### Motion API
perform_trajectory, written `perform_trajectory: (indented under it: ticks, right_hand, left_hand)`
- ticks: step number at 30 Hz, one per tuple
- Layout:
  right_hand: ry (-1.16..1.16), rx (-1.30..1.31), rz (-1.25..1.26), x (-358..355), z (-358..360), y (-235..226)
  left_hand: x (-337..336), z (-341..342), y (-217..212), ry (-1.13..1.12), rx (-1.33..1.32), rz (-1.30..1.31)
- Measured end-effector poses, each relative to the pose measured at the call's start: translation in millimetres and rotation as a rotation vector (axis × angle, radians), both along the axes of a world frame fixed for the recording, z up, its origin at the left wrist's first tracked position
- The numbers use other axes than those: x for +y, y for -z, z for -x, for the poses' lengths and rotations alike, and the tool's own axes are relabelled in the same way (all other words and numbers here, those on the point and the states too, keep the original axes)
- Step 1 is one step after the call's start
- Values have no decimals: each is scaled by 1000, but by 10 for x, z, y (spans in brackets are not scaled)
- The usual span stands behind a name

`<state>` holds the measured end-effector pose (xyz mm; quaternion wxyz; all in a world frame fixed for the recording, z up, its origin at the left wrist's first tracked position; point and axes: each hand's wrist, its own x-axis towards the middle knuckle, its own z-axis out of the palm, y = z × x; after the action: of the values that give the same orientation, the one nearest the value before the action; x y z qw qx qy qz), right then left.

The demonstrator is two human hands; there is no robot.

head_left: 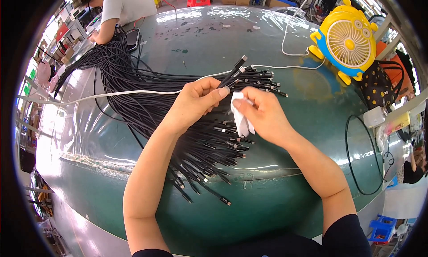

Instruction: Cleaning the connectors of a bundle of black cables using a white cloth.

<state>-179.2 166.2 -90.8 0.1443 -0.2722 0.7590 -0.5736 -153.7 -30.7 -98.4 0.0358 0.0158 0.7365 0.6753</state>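
Observation:
My left hand [189, 103] pinches a few black USB cables [238, 65] near their ends, with the metal-tipped plugs pointing up and to the right past the thumb. Close beside it, my right hand [265, 114] grips a folded white cloth [241, 121] between thumb and fingers. The cloth is next to the held plugs; whether it touches them I cannot tell. Under both hands lies a large bundle of black cables [138, 90], fanned out with many plug ends [229, 143] toward the right and front.
A white cord [147, 92] runs across the bundle toward a yellow-and-blue fan [347, 41] at the far right. A looped black cable [349, 154] lies on the green table mat [285, 203] at right. Across the table, another person [127, 9] sits by the bundle's far end.

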Motion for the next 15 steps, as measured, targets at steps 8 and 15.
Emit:
perform_trajectory:
  ticks: [8, 15]
  right_hand:
    - [-215, 114, -90, 249, -223, 54]
    - [76, -79, 293, -8, 40, -88]
  left_hand:
    - [-77, -32, -108, 71, -64, -151]
    - [-71, -33, -61, 157, -42, -134]
